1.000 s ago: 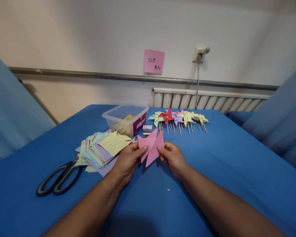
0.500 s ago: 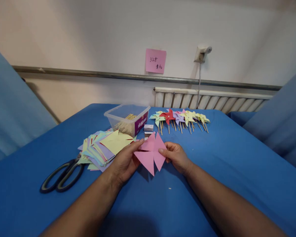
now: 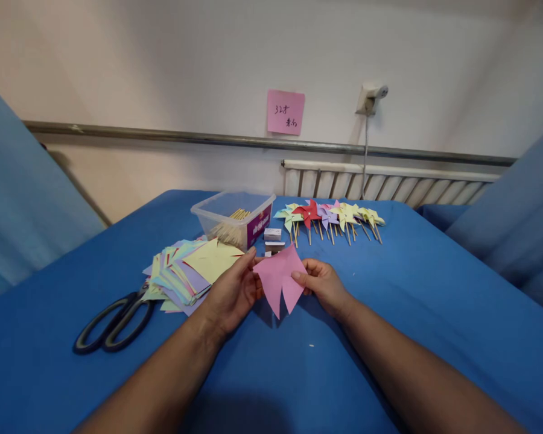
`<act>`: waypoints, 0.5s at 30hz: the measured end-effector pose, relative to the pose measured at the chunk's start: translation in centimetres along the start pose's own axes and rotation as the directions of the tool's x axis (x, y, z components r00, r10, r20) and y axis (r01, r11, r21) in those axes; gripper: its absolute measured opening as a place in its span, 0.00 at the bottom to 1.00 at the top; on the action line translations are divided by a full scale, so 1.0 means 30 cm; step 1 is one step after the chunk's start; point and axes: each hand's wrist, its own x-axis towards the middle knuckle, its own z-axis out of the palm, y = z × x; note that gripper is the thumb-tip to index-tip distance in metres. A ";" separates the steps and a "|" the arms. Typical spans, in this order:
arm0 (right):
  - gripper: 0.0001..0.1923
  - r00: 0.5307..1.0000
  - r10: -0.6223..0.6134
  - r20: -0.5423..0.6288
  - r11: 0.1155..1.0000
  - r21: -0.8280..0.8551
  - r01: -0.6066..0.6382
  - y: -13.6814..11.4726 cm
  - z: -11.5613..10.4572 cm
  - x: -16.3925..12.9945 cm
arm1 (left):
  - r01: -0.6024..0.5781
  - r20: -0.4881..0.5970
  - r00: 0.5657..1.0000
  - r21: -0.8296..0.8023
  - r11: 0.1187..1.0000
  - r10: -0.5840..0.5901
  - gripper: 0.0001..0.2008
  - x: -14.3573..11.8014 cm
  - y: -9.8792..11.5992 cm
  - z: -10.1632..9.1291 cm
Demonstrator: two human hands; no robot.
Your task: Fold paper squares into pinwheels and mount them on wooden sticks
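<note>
Pink paper (image 3: 278,274) held up between two hands, its lower slit opening toward the wearer; the right hand (image 3: 328,289) pinches its right edge; the left hand (image 3: 233,295) is loosely spread at its left corner (fingertip contact unclear).

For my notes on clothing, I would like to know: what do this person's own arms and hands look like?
The left hand and right hand wear no gloves. Both forearms are bare to the picture's edge, without sleeves, watch or bracelet. No ring shows, though parts of both hands are hidden.
</note>
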 end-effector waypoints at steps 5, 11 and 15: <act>0.19 1.000 -0.006 -0.017 1.000 0.004 0.006 -0.006 0.009 0.000 | -0.010 -0.011 1.000 -0.011 1.000 0.010 0.14 0.003 -0.008 -0.002; 0.19 0.997 -0.029 -0.067 1.000 -0.005 0.028 0.003 0.008 0.009 | -0.023 0.077 0.997 0.021 1.000 0.021 0.20 0.001 -0.016 0.006; 0.19 0.994 -0.032 -0.100 0.999 0.012 0.033 -0.001 0.013 0.011 | -0.022 0.087 0.996 0.048 0.999 0.017 0.20 0.000 -0.020 0.014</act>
